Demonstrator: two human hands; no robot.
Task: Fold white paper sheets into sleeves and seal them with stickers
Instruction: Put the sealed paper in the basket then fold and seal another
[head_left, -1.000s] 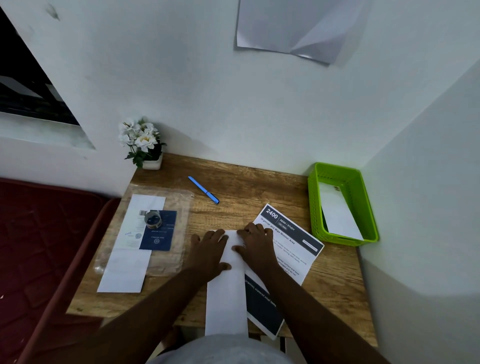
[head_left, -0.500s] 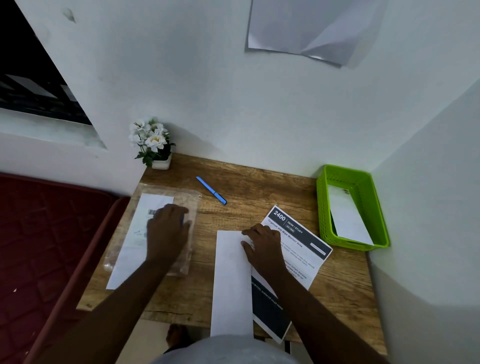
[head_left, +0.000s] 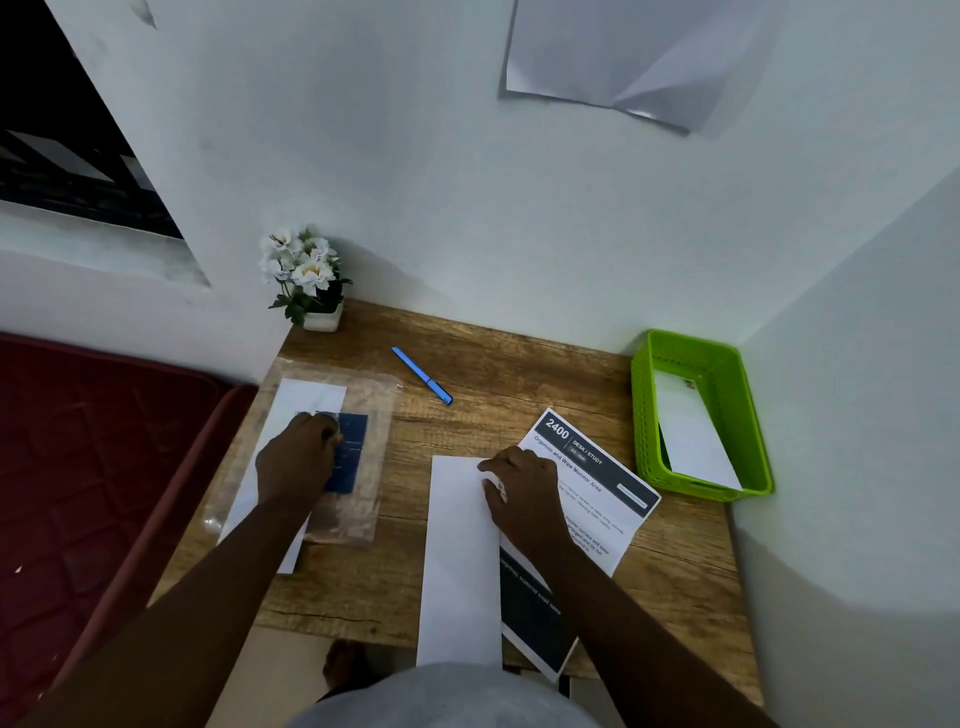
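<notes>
The folded sheet (head_left: 460, 561) is being pinned at its far right corner by the curled fingers of the right hand (head_left: 522, 491); its long axis is running from the counter's (head_left: 519, 374) near edge toward the wall. The left hand (head_left: 296, 460) is being curled over the blue sticker card (head_left: 350, 452) near the left edge; what it grips cannot be told.

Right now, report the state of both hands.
Left hand: fingers curled at the sticker sheet; grip hidden.
Right hand: fingers curled, pressing the folded white paper.
</notes>
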